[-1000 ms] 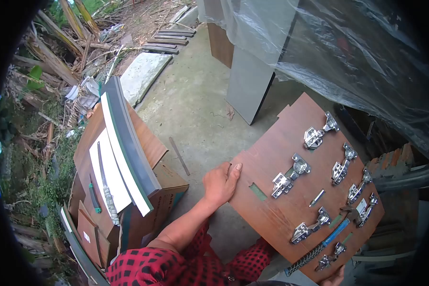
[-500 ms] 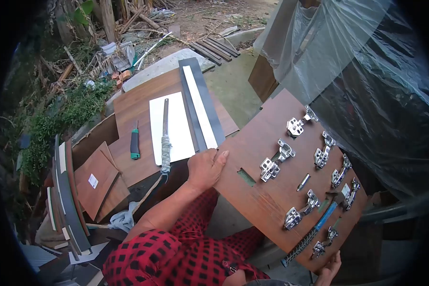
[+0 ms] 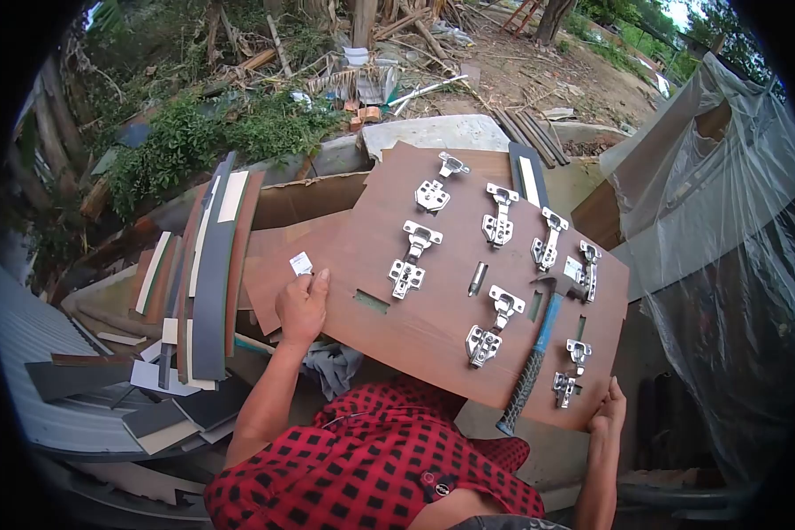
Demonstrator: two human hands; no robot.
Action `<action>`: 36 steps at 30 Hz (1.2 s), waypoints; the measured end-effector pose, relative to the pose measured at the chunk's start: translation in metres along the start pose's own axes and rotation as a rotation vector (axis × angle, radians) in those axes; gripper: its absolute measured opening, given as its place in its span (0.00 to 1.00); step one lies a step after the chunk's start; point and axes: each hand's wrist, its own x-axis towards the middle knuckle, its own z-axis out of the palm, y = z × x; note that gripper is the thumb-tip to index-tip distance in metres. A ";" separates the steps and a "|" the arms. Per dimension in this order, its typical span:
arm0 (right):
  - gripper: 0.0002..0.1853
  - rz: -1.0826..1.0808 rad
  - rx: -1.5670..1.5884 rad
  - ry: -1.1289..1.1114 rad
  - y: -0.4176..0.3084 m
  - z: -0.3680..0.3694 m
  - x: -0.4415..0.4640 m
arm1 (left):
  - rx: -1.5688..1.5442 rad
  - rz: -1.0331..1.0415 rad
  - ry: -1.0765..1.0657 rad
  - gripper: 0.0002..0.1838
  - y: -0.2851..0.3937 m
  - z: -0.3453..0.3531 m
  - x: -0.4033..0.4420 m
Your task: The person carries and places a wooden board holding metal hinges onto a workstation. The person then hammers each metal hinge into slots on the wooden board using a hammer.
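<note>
A brown wooden board [image 3: 415, 327] is held tilted in front of my body. My left hand [image 3: 302, 307] grips its left edge, thumb on top. At the lower right corner my right hand [image 3: 608, 408] is closed round the edge, its fingers partly hidden beneath. Several metal hinges, one of them a hinge [image 3: 406, 278] near the left, lie on the board. A hammer with a blue and black handle [image 3: 536, 353] rests among them on the right side. A small metal cylinder [image 3: 478, 278] is near the middle, and a rectangular cutout [image 3: 371, 301] shows near my left hand.
Upright board strips [image 3: 214, 283] stand at the left, above scattered offcuts [image 3: 163, 424] and corrugated metal [image 3: 49, 353]. A grey cloth [image 3: 334, 367] hangs below the board. Clear plastic sheeting [image 3: 715, 221] covers panels at the right. Plants and a concrete slab [image 3: 442, 132] are behind.
The view has swung left and up. The board, still in both my hands with the hinges and hammer on it, has moved left and now covers the green-handled tool and white sheet.
</note>
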 end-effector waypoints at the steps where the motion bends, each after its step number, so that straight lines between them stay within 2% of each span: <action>1: 0.19 0.033 -0.012 0.025 0.010 0.016 0.019 | -0.010 -0.004 0.051 0.26 -0.022 -0.012 0.003; 3: 0.21 0.057 -0.079 -0.053 0.030 0.062 0.040 | -0.003 -0.032 0.117 0.25 -0.051 -0.036 0.006; 7: 0.17 0.073 -0.196 -0.020 0.070 0.151 0.058 | 0.032 -0.140 0.146 0.25 -0.112 -0.076 0.006; 11: 0.18 0.084 -0.258 -0.025 0.096 0.230 0.055 | 0.137 -0.240 0.228 0.26 -0.171 -0.092 0.000; 13: 0.20 0.119 -0.332 0.171 0.099 0.267 0.037 | 0.150 -0.281 0.239 0.26 -0.183 -0.094 -0.003; 21: 0.24 0.105 -0.436 0.155 0.103 0.283 0.046 | 0.332 -0.366 0.203 0.27 -0.192 -0.074 -0.012; 24: 0.25 0.086 -0.483 0.207 0.107 0.273 0.059 | 0.286 -0.392 0.192 0.27 -0.186 -0.070 -0.011; 26: 0.26 0.063 -0.458 0.113 0.111 0.256 0.086 | 0.300 -0.364 0.211 0.27 -0.184 -0.067 -0.011; 28: 0.26 0.058 -0.451 0.118 0.110 0.256 0.085 | 0.315 -0.331 0.217 0.27 -0.181 -0.066 -0.011; 31: 0.26 0.013 -0.481 0.182 0.109 0.251 0.091 | 0.302 -0.400 0.153 0.26 -0.176 -0.060 -0.009; 33: 0.26 -0.003 -0.403 0.057 0.114 0.241 0.104 | 0.250 -0.366 0.186 0.26 -0.181 -0.055 -0.009; 36: 0.25 -0.027 -0.419 0.075 0.119 0.231 0.114 | 0.271 -0.397 0.127 0.27 -0.181 -0.056 -0.008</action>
